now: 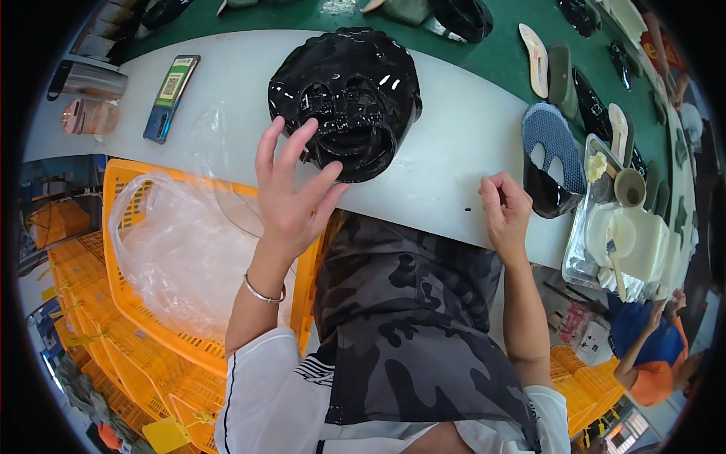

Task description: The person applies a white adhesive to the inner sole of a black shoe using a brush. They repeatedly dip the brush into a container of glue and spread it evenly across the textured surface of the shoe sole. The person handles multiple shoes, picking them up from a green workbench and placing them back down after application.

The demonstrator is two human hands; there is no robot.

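A rounded, glossy black piece, which looks like patent shoe uppers with straps and gathered edges, lies on the pale table in front of me. My left hand is at its near left side, fingers spread, its fingertips over or against the edge; I cannot tell if they touch. Farther right, my right hand is curled closed above the table's near edge, thumb against the index finger. Whatever it holds, if anything, is hidden. Just left of it lies a tiny black scrap. Beyond it sits a black shoe part with a blue-grey insole.
Left of me, an orange crate holds a clear plastic bag. A phone lies at the table's left. A metal tray with a tub and brush stands right. Shoe parts line the green surface; a co-worker is lower right.
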